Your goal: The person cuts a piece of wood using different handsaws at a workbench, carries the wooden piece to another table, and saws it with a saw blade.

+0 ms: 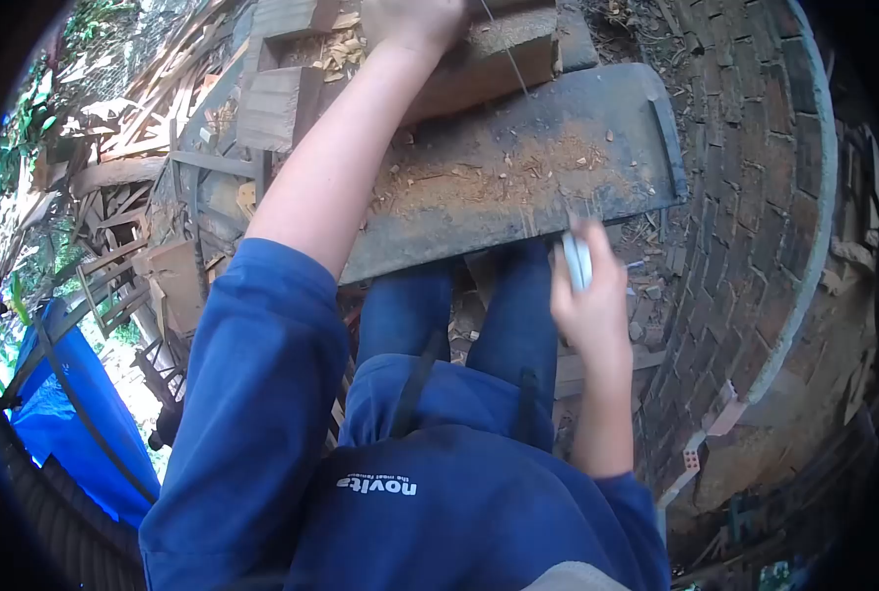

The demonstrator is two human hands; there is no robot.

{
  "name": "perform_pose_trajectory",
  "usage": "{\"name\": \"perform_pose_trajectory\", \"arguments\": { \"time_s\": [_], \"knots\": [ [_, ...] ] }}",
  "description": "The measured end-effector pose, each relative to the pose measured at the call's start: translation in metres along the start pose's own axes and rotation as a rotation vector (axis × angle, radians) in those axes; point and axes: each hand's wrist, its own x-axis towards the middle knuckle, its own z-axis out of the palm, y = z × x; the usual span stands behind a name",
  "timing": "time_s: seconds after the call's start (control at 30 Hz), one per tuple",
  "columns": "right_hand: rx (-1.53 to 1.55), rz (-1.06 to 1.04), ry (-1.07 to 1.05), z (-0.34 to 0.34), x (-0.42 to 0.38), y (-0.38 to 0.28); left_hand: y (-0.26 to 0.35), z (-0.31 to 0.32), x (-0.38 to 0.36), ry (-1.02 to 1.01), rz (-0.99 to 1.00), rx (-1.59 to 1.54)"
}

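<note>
At a dust-strewn counter (607,103), a right hand (597,305) is gripping a pale tool (577,262)

Wearing a navy top (459,522) and blue jeans (508,310), a person is holding the pale tool just beside the counter's near edge, toward its right end. The fingers of the right hand are wrapping firmly around it, while blur is obscuring its thin far tip. The left hand (417,22) is reaching to the far side, above a thick timber (489,74); the edge of view is cutting it off, leaving the state of its grip impossible to tell. A thin rod or wire (508,54) is slanting from beside it toward the counter. Brown sawdust (518,169) is covering the counter's middle, and wood chips (337,51) are gathering by a notched block (280,103) at far left. Beyond, scrap wood (144,123) is lying heaped. A blue tarp (85,414) is showing at near left, and brickwork (735,207) is running along the right.
</note>
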Motion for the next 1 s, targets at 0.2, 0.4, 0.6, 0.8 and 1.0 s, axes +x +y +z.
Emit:
{"name": "perform_pose_trajectory", "arguments": {
  "time_s": [0.2,0.4,0.6,0.8,1.0],
  "knots": [
    [0.024,0.13,0.031,0.022,-0.004,0.002,-0.001,0.0,-0.003,0.049,0.015,-0.055],
    [-0.003,0.151,0.031,0.011,-0.023,0.008,-0.002,0.003,-0.002,0.022,-0.025,-0.023],
    [0.025,0.151,0.045,0.014,-0.064,0.025,0.003,-0.001,-0.002,0.003,-0.073,-0.081],
    [-0.021,0.006,0.072,0.026,0.039,-0.009,0.0,-0.001,-0.006,0.048,0.016,-0.097],
    [0.043,0.097,0.061,0.006,-0.072,-0.004,0.003,-0.002,0.0,-0.058,-0.038,-0.027]
  ]
}}
